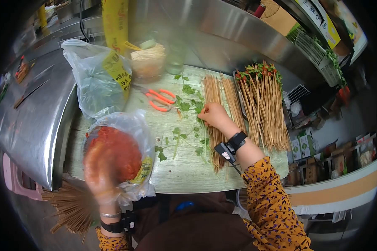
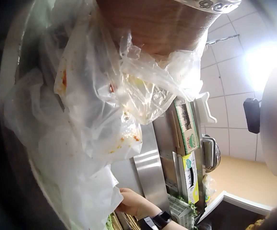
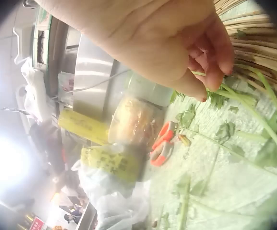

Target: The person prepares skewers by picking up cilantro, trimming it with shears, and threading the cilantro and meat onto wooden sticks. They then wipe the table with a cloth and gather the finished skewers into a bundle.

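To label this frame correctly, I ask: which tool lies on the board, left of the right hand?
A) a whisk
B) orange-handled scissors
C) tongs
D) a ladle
B: the orange-handled scissors lie on the board beside the right hand, which pinches a herb stem.

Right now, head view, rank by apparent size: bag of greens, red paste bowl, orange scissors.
1-2. bag of greens and red paste bowl: look alike, bowl nearer the camera, unranked.
3. orange scissors: smallest.
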Motion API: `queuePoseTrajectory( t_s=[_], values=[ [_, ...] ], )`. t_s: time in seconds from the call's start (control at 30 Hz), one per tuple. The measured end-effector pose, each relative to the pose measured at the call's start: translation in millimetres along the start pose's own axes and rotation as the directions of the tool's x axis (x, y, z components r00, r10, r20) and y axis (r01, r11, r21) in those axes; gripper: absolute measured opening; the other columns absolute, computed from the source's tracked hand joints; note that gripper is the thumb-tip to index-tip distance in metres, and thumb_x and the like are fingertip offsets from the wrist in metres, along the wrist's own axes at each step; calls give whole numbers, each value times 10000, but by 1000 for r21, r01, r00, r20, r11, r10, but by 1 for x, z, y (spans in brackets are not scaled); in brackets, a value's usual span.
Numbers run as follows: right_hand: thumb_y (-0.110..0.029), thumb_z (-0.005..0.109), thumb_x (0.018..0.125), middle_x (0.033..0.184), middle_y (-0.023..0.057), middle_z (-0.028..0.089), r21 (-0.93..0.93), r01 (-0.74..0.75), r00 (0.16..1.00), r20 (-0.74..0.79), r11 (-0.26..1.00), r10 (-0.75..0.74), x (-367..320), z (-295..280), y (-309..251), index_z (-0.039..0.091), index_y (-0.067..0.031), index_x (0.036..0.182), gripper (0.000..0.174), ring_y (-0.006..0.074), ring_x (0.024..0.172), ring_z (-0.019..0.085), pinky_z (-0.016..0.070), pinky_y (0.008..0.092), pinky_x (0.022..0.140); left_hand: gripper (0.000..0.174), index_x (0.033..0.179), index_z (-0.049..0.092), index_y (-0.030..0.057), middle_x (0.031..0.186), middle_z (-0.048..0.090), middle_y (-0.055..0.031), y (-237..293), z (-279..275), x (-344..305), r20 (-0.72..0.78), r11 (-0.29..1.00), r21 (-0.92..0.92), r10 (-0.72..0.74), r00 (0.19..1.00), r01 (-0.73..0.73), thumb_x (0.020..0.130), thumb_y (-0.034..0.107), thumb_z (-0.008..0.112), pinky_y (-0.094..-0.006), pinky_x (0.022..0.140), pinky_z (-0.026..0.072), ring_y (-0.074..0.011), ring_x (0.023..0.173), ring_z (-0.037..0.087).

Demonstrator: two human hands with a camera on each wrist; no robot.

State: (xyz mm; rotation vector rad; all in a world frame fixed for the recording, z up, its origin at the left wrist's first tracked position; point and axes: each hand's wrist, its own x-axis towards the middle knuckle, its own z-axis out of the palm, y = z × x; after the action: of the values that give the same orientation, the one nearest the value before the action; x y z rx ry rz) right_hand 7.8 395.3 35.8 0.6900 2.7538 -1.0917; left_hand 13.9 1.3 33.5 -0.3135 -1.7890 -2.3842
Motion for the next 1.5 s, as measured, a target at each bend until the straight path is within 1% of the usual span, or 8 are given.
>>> queuePoseTrajectory(
  t_s=[0.07,0.2,0.43,0.57,0.7,0.9,1.07,1.5],
  values=[
    [-168,668,843,657,79,640,-111,14,1000,0,994,-14,4,5,2,593,1,765,201,159,577,662,493,274,489,325,1242,516,-54,1197,571,-133,-1,0,-1,-12,1000,8,-17,1000,17,949,88,523,-373,895,520,-201,1014,605],
    [-194,618,889,686,108,657,310,-60,998,34,949,52,-1,-8,3,602,13,737,257,157,547,649,502,290,486,319,1235,524,-49,1188,572,-133,-1,1,-1,-28,1000,-8,5,1000,-5,949,93,531,-371,887,523,-199,1013,606],
    [-263,698,751,662,160,648,-603,43,999,12,797,-45,-19,-21,0,661,33,741,299,287,627,652,521,395,619,312,1232,528,-42,1202,570,-133,7,4,-1,0,998,15,-66,998,66,953,98,530,-364,886,525,-199,1017,605],
    [-269,728,731,672,161,646,-672,73,996,8,737,-92,-16,-13,3,661,22,729,298,287,640,650,517,385,629,308,1229,530,-41,1217,567,-132,5,-1,-2,-4,998,36,-44,999,44,954,98,530,-366,890,524,-200,1019,604],
    [-177,689,823,697,74,653,-128,-133,973,173,983,155,-18,-34,12,630,-19,753,182,137,606,633,498,271,550,300,1222,535,-39,1218,567,-130,1,0,-1,-1,1000,1,6,1000,-6,952,93,529,-364,890,526,-201,1022,604],
    [-129,647,892,820,59,675,551,-183,976,205,814,81,-46,-64,19,562,-48,873,119,84,643,632,529,197,572,283,1215,538,-40,1214,572,-124,8,4,-1,54,999,24,28,998,-29,959,79,514,-366,888,532,-204,1025,606],
    [-99,630,903,866,48,671,662,-128,979,203,738,-12,-58,-74,11,581,-6,1146,265,74,700,635,545,189,636,282,1214,536,-40,1214,570,-126,-11,-11,2,66,962,219,154,986,-165,960,81,517,-368,891,532,-203,1017,609],
    [-86,618,905,846,11,646,550,22,995,70,835,-73,-57,-22,17,628,6,1087,205,66,713,598,503,202,664,260,1187,554,-39,1202,572,-124,-4,-5,2,57,989,104,104,993,-110,951,66,523,-358,874,534,-192,1006,604]
  ],
)
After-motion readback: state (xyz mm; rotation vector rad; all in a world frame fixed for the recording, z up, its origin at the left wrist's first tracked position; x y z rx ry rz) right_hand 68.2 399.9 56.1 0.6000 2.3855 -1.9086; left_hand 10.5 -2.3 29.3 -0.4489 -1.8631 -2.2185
